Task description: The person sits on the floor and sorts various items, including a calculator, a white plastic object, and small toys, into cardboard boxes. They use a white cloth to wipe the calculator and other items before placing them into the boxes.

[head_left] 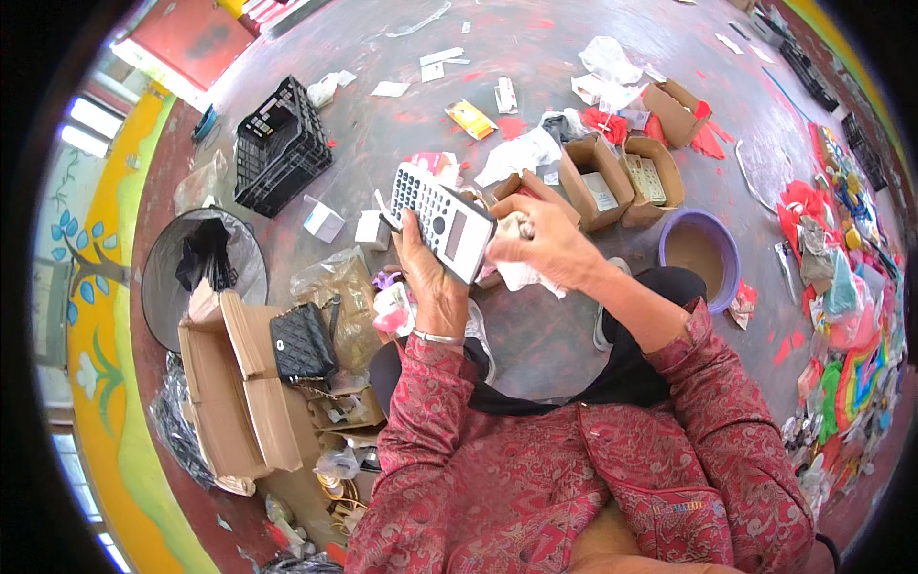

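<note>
Holding a white scientific calculator [443,220] aloft above the floor [545,335], the left hand [427,277] is closed around the device's lower edge, fingers wrapped behind it and thumb on the near side, with a silver bangle [438,337] at the wrist. Head view: the calculator is tilted, its key field toward the upper left and its dark display toward the lower right, in front of the person's chest and above the lap. The right hand [545,244] is closed on a crumpled white cloth or paper [521,273], pressed against the calculator's right end beside the display; whether it touches the screen itself cannot be told. Both forearms wear red patterned sleeves [708,383]. On the floor beyond the hands stand open cardboard boxes [595,180], one of them holding a further calculator [647,179], and a purple bucket [703,251] just to their right. To the left lie a black plastic crate [280,145], a round dark bin with a black liner [203,273], flattened cardboard [234,402] and a black quilted purse [302,341]. Colourful packaged goods [846,316] line the right edge.
</note>
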### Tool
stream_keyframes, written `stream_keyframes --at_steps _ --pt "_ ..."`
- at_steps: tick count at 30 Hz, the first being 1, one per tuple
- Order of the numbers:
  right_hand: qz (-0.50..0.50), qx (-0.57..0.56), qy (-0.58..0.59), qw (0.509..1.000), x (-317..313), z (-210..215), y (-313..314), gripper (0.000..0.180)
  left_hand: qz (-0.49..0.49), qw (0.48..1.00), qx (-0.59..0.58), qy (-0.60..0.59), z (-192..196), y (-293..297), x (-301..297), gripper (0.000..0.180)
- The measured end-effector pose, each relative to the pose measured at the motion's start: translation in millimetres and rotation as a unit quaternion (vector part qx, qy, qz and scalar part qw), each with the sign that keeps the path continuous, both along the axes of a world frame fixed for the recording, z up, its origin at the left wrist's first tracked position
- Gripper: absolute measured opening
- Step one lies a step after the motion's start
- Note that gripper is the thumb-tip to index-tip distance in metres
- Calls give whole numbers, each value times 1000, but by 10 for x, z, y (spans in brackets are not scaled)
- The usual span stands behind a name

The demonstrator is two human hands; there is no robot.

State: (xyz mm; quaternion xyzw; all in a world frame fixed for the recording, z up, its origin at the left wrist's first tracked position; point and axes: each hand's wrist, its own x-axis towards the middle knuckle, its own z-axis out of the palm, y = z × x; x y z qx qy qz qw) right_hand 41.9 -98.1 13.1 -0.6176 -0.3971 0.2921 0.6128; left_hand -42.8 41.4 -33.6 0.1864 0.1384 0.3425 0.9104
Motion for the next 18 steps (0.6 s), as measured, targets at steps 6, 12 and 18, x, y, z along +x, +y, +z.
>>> stream_keyframes --at_steps 6,12,18 --pt "24 0 248 969 120 -79 159 20 52 998 -5 -25 -51 65 2 33" --pt "82 39 237 967 576 119 -91 24 -90 992 46 -75 378 -56 -240 59" --pt "128 32 173 976 760 271 -284 44 -379 920 -63 -72 451 -116 -333 86"
